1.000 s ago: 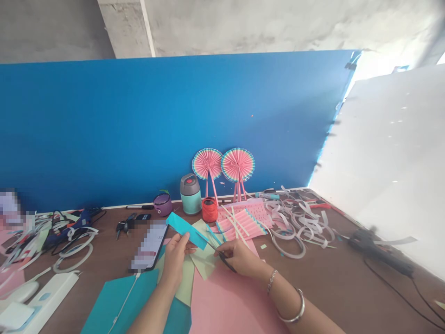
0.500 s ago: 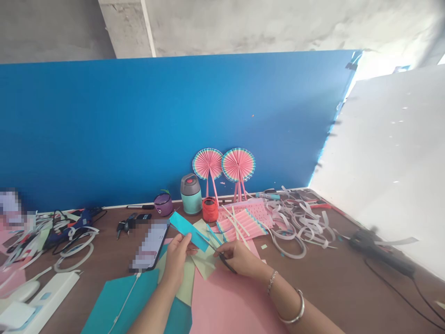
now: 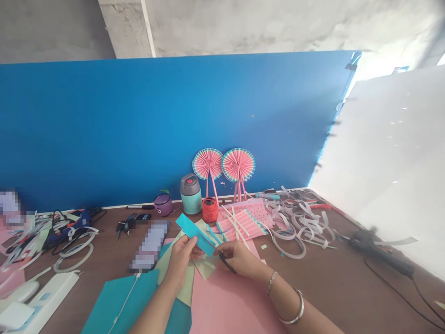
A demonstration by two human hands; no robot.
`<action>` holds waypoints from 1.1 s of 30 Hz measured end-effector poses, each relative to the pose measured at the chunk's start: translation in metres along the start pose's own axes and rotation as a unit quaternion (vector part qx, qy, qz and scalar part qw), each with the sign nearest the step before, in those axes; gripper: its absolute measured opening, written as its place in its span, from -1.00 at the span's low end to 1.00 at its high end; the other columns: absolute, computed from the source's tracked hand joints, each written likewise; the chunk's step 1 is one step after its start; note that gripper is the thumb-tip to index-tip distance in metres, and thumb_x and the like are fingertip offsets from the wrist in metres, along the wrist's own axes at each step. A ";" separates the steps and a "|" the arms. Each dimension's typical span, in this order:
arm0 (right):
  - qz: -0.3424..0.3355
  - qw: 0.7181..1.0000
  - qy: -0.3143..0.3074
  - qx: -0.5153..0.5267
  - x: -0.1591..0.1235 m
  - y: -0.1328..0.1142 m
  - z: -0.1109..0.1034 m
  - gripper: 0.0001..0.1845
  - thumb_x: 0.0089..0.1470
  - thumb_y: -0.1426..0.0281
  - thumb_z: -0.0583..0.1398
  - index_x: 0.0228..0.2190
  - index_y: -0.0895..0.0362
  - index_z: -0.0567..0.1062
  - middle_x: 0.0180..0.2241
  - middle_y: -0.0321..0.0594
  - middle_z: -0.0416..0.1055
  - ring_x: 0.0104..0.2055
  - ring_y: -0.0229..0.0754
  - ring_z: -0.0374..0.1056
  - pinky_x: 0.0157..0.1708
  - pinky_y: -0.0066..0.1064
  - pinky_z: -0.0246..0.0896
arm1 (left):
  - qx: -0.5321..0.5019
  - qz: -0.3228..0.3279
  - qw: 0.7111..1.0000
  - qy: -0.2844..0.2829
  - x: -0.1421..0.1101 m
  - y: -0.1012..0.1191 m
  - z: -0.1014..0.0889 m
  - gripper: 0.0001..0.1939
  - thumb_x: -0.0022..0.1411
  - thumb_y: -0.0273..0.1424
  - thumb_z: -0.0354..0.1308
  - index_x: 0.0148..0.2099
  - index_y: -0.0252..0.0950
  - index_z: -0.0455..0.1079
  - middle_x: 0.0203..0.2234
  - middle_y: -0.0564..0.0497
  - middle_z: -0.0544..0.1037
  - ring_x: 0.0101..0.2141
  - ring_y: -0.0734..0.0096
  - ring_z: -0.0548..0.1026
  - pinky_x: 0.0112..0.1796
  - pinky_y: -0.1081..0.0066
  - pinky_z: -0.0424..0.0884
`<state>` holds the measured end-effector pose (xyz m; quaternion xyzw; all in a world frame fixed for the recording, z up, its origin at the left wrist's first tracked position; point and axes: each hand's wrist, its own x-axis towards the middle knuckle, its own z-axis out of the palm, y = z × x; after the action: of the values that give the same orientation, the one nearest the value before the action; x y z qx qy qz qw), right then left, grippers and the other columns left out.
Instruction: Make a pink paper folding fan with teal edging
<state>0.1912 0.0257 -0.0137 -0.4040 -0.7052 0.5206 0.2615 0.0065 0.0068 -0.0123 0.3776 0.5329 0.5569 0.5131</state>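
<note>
Above pale green paper (image 3: 186, 287) on the tabletop (image 3: 333, 283), pinching a blue strip (image 3: 199, 235) between left fingers (image 3: 196, 252), apparently to steady it against the scissors (image 3: 226, 262) held in curled right fingers (image 3: 224, 246) for control.

Head camera: worn on the person's head, looking forward and down across the table (image 3: 323, 278)
Forearms (image 3: 153, 308): cut by the bottom edge, nearest the lens
Left hand (image 3: 183, 257) and right hand (image 3: 239, 257): below centre, seen from behind and above
Blue partition (image 3: 139, 130): spans the background, facing the lens
White panel (image 3: 385, 157): at the right, seen at a slant
</note>
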 end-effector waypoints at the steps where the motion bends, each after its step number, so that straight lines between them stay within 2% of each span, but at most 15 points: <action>1: -0.003 1.000 0.000 0.000 0.000 0.001 0.000 -0.81 -0.15 0.45 0.18 -0.41 0.20 0.55 -0.72 -0.44 0.14 -0.67 -0.41 -0.01 -0.68 -0.57 -0.12 | 0.001 0.001 1.000 -0.001 0.001 -0.001 0.000 -0.69 -0.07 -0.15 0.25 -0.46 -0.31 0.36 -0.62 0.02 0.53 -0.58 0.42 0.49 -0.53 0.50 0.36; 22: -0.010 0.999 0.009 -0.033 -0.001 -0.004 -0.003 -0.80 -0.16 0.49 0.17 -0.42 0.19 0.57 -0.75 -0.46 0.09 -0.68 -0.40 -0.02 -0.67 -0.56 -0.14 | -0.009 -0.005 1.000 -0.005 -0.001 0.002 0.002 -0.67 -0.09 -0.14 0.26 -0.46 -0.34 0.38 -0.62 -0.02 0.54 -0.57 0.37 0.51 -0.53 0.48 0.36; 29: -0.012 0.999 0.008 -0.039 0.000 0.000 -0.003 -0.72 -0.19 0.52 0.12 -0.40 0.20 0.58 -0.76 -0.46 0.14 -0.69 -0.41 0.01 -0.67 -0.57 -0.12 | -0.018 -0.005 1.000 -0.014 0.000 0.000 0.000 -0.67 -0.08 -0.14 0.27 -0.48 -0.32 0.35 -0.63 0.00 0.53 -0.58 0.38 0.51 -0.54 0.49 0.36; 33: -0.013 0.999 0.010 -0.040 0.001 0.004 -0.003 -0.72 -0.20 0.54 0.11 -0.41 0.20 0.58 -0.76 -0.46 0.15 -0.69 -0.41 0.01 -0.67 -0.57 -0.13 | -0.039 0.001 0.999 0.002 0.001 0.001 -0.002 -0.64 -0.07 -0.11 0.27 -0.43 -0.31 0.34 -0.62 0.03 0.51 -0.57 0.37 0.50 -0.53 0.46 0.37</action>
<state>0.1940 0.0291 -0.0164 -0.4098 -0.7280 0.4847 0.2589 0.0039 0.0079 -0.0117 0.3571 0.5116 0.5782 0.5257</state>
